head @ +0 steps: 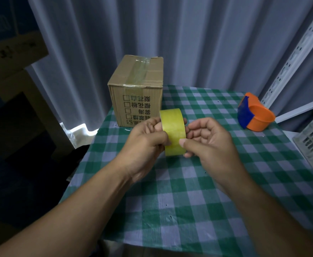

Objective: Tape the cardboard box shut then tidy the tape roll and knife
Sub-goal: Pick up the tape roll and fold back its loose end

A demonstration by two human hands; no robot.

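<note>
- The translucent yellow roll of packing tape [172,132] is being held up on edge above the middle of the table, just near of the box, with its broad band facing the camera.
- The left hand [146,143] is clamping the roll from the left, fingers hooking through the core and the thumb pressing on the outer band.
- The right hand [206,140] is curling in narrow from the right, its thumb tip resting on the band low down while the other fingers are touching the roll's right edge.
- My read: the thumb is feeling for the loose end of the tape; no free tail is showing yet.
- To do this well, I'd be turning the roll slowly with the left hand and dragging a nail across the band until it catches, then peeling squarely so the strip is not splitting.
- Both forearms are reaching in from the near edge, converging on the roll, wrists roughly level.
- The brown corrugated cardboard box [136,91] is standing at the far left of the table, flaps down, with clear tape already showing along its top seam.
- The orange and blue plastic tape dispenser [254,113] is sitting well apart at the far right.
- The green and white checked tablecloth [189,210] is covering the table; no knife is in view.
</note>
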